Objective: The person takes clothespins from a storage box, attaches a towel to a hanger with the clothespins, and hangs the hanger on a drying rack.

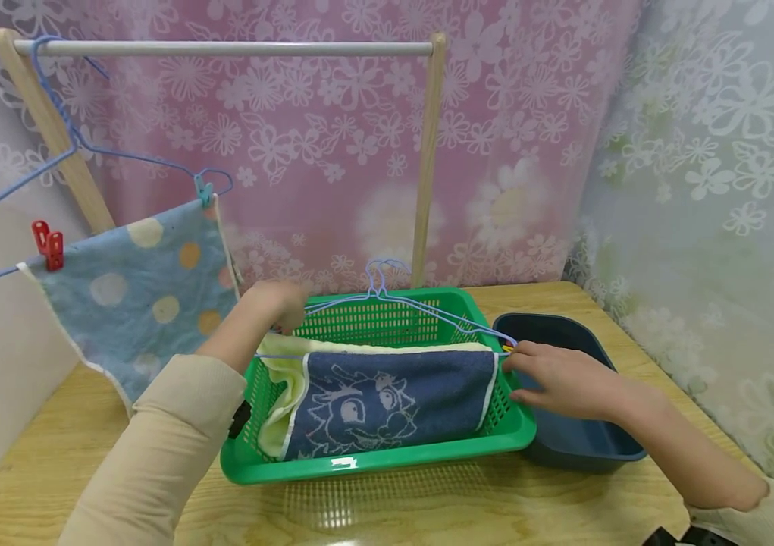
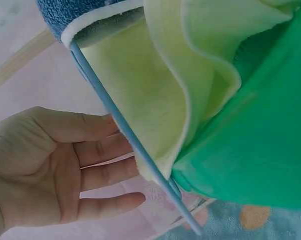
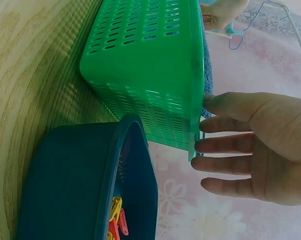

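On the wooden table (image 1: pixel 18 478): a green slotted basket (image 1: pixel 427 455) stood with a dark blue plastic tub (image 1: pixel 584 457) just to its right.
Navy towel: this white-edged terry cloth (image 1: pixel 421 394) was draped over the bottom bar of a blue wire hanger (image 2: pixel 117 113), inside the basket's opening; a pale line-drawn cartoon face showed on its front.
Yellow towel: it (image 2: pixel 133 82) lay behind the navy one and bunched to its left in the basket.
Left hand: it (image 1: pixel 282 305) was at the hanger's left end, fingers extended and spread, thumb tip at the bar; whether it pinched the wire I could not tell.
Right hand: it (image 1: pixel 560 377) was at the hanger's right end beside the basket rim, fingers straight, thumb apart from them.
Basket rim: a small bright patch sat at the front; label or glare, I could not tell.
Tub: yellow and red clothespins (image 3: pixel 115 212) lay inside.
Drying rack: from its rod (image 1: pixel 223 48) hung another hanger (image 1: pixel 75 142), a polka-dot towel (image 1: pixel 134 284) clipped on by red (image 1: pixel 54 251) and teal (image 1: pixel 203 190) pegs.
Backdrop: a pink floral curtain (image 1: pixel 332 114).
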Demonstrator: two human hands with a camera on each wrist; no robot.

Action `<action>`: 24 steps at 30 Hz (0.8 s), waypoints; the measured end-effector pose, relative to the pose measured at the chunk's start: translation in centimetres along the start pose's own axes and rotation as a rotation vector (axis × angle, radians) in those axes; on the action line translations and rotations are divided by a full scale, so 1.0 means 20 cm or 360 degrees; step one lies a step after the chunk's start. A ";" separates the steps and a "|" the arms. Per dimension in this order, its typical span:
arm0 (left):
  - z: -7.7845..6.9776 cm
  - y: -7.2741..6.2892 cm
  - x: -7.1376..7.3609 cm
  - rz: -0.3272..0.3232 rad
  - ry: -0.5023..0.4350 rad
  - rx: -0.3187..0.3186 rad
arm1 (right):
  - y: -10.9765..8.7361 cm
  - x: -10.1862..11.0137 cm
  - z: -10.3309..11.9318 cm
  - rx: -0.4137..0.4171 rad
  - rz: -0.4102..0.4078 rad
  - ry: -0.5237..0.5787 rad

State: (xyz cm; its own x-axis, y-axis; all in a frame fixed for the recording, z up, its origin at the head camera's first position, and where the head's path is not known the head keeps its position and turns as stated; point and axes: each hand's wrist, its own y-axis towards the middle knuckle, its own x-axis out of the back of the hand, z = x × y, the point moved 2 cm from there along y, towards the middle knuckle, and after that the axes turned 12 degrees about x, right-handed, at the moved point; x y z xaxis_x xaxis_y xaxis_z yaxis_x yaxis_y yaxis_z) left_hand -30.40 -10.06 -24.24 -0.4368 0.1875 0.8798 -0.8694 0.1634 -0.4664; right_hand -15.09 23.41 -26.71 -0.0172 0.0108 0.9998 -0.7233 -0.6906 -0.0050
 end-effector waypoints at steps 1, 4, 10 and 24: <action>0.00 0.00 0.00 0.0016 0.0017 -0.0006 | 0.00 0.00 0.00 -0.0007 0.0007 0.0001; 0.01 0.01 -0.01 0.0069 -0.0033 -0.0030 | 0.00 -0.01 0.00 -0.0020 0.0021 0.0000; 0.02 0.02 0.00 0.0151 -0.0116 -0.0044 | -0.01 -0.01 -0.02 -0.0038 0.0018 -0.0001; 0.09 -0.02 0.02 0.0165 -0.0241 -0.0157 | -0.01 -0.02 -0.02 -0.0023 0.0018 0.0010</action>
State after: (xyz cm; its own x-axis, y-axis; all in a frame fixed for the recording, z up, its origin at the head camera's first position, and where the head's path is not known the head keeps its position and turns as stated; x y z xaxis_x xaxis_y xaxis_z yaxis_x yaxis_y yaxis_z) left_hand -30.54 -11.77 -23.52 -0.5589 0.0618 0.8269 -0.7943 0.2464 -0.5553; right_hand -15.18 23.91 -27.12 -0.0296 0.0078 0.9995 -0.7328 -0.6802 -0.0164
